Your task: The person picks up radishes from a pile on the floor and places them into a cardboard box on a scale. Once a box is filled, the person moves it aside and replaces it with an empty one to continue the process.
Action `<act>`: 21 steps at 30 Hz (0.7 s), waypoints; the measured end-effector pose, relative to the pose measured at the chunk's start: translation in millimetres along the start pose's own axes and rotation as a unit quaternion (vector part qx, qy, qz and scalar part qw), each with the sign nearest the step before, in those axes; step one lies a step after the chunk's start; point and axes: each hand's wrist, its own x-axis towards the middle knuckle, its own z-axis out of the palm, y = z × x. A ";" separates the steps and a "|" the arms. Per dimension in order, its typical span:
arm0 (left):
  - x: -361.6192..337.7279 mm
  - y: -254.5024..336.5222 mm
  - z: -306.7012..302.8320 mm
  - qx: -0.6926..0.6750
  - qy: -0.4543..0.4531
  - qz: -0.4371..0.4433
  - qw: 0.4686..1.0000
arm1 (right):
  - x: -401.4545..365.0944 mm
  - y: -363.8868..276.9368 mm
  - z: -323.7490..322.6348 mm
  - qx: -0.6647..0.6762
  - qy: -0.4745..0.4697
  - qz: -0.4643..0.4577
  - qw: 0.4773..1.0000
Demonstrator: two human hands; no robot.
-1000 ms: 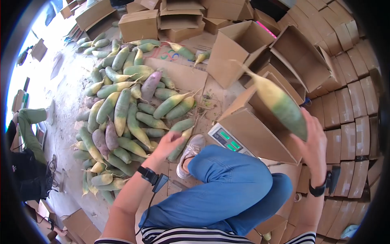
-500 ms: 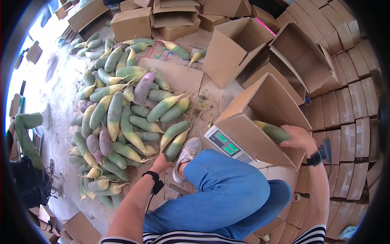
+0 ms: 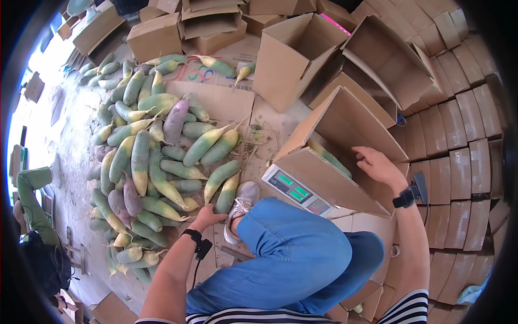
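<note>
A large pile of green and pale radishes (image 3: 141,156), with a few purple ones (image 3: 176,121), covers the floor at the left. My left hand (image 3: 208,217) touches the lower end of a green radish (image 3: 228,193) beside my shoe; its fingers are partly hidden. An open cardboard box (image 3: 322,178) stands on a scale (image 3: 291,188) with lit green digits. Inside that box lies a green radish (image 3: 330,156). My right hand (image 3: 377,166) is over the box opening, fingers apart and holding nothing, to the right of this radish.
Open empty boxes (image 3: 299,54) stand beyond the scale. Stacked cartons (image 3: 461,167) line the right side. More boxes (image 3: 156,38) are at the back. Another person's green-trousered leg (image 3: 32,200) shows at the far left. My shoe (image 3: 243,208) is near the pile.
My right hand has let go of the radish, which now lies deeper in the box. My left hand remains at the radish by my shoe. The camera view has shifted slightly.
</note>
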 end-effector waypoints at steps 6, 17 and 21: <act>-49.9 39.4 -26.7 -0.330 -0.081 -0.066 0.938 | -52.3 -87.9 -29.7 0.221 0.148 -0.062 0.962; -199.1 107.3 -99.7 -0.325 -0.138 0.190 0.916 | -81.2 -200.8 -2.0 -0.037 0.151 -0.341 0.927; -232.2 157.0 -122.3 -0.343 -0.223 0.281 0.868 | -87.1 -225.2 -1.3 -0.106 0.205 -0.387 0.893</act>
